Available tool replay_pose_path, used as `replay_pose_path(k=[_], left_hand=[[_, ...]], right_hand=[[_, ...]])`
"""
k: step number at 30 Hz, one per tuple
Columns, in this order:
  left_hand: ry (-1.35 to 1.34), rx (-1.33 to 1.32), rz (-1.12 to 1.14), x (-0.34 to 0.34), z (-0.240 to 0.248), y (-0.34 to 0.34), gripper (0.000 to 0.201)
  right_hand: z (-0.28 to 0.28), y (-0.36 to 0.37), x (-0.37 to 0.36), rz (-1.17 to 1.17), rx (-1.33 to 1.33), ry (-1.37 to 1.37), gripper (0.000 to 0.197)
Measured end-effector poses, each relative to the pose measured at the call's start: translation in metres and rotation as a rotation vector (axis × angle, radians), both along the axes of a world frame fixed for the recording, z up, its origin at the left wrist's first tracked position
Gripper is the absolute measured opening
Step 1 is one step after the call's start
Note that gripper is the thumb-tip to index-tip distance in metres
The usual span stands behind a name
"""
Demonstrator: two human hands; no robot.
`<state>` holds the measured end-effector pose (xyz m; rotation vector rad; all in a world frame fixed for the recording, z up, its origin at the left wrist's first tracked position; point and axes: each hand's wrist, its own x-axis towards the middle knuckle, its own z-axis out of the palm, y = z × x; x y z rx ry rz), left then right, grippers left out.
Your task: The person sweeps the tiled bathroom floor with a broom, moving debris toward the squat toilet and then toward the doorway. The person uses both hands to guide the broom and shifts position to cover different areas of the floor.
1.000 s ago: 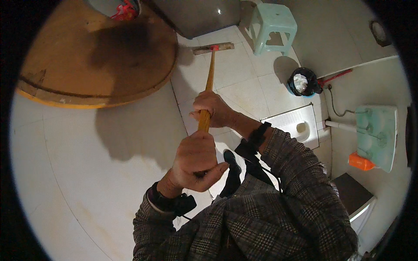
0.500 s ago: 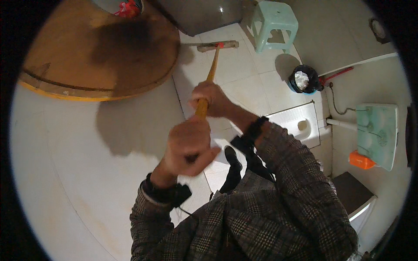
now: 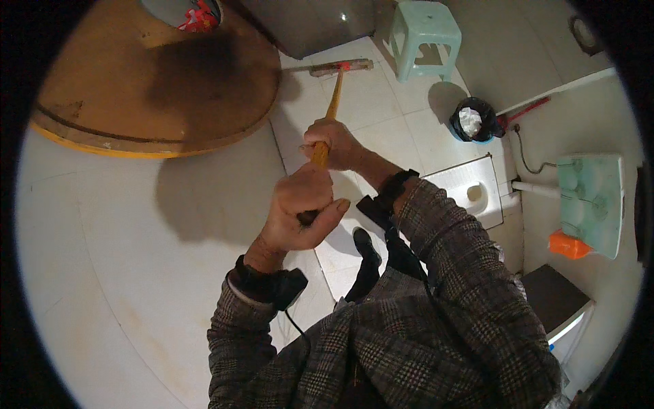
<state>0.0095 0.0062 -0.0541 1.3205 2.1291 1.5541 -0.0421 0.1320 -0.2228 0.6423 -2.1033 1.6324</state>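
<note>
A mop [image 3: 334, 101] with a yellow handle, a red joint and a wide, flat greyish head slants away from me, its head on the tiled floor. My left hand [image 3: 300, 208] is wrapped round the handle's near end, thumb pointing to the right. Just beyond it, my right hand [image 3: 337, 145] grips the same handle with curled fingers. Both wrists carry dark bands, and a thin cable runs from the left one. Whether the head is sponge, cloth or rubber I cannot make out.
A round wooden tabletop [image 3: 129, 88] is at upper left. A pale green stool [image 3: 428, 31] stands at the back, near a lined waste bin [image 3: 487, 119]. A squat toilet [image 3: 460, 184] is set in the floor at right, with a cistern [image 3: 591, 204] on the wall.
Both hands have shifted slightly up the picture, and the left hand a little to the right, still on the handle. The mop head has hardly moved.
</note>
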Motion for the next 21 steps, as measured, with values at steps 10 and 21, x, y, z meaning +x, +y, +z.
replay_pose_path(k=[10,21], left_hand=[[0.041,0.017,-0.056,0.017,0.002,-0.013,0.035],[-0.019,0.042,-0.093,0.029,0.013,0.002,0.036]], right_hand=[[-0.002,-0.003,0.018,-0.003,0.027,0.099,0.029],[-0.005,0.004,0.034,0.046,0.001,0.04,0.022]])
